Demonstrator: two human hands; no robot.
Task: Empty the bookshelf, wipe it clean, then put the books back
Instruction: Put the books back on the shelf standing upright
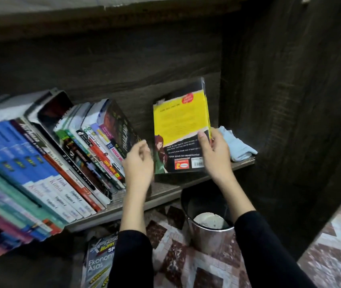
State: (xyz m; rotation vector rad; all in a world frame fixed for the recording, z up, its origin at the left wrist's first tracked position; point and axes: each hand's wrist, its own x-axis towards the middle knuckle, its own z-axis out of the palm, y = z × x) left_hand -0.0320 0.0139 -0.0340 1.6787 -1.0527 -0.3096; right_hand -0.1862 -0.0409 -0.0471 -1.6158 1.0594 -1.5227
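Observation:
My right hand (214, 151) grips a yellow and black book (181, 125) by its right edge and holds it upright over the dark wooden shelf board (171, 190). My left hand (139, 161) hovers with loosely curled fingers between that book and the last leaning book, a dark one lettered THAILAND (121, 129). It holds nothing. A row of books (40, 163) leans to the left across the left half of the shelf. A pale blue cloth (237, 145) lies crumpled at the shelf's right end, behind my right hand.
A shiny metal bin (209, 227) with white paper inside stands on the patterned floor below the shelf. A magazine-like book (98, 260) lies on the floor by my left sleeve. The cabinet's dark side wall (279, 100) closes the shelf on the right.

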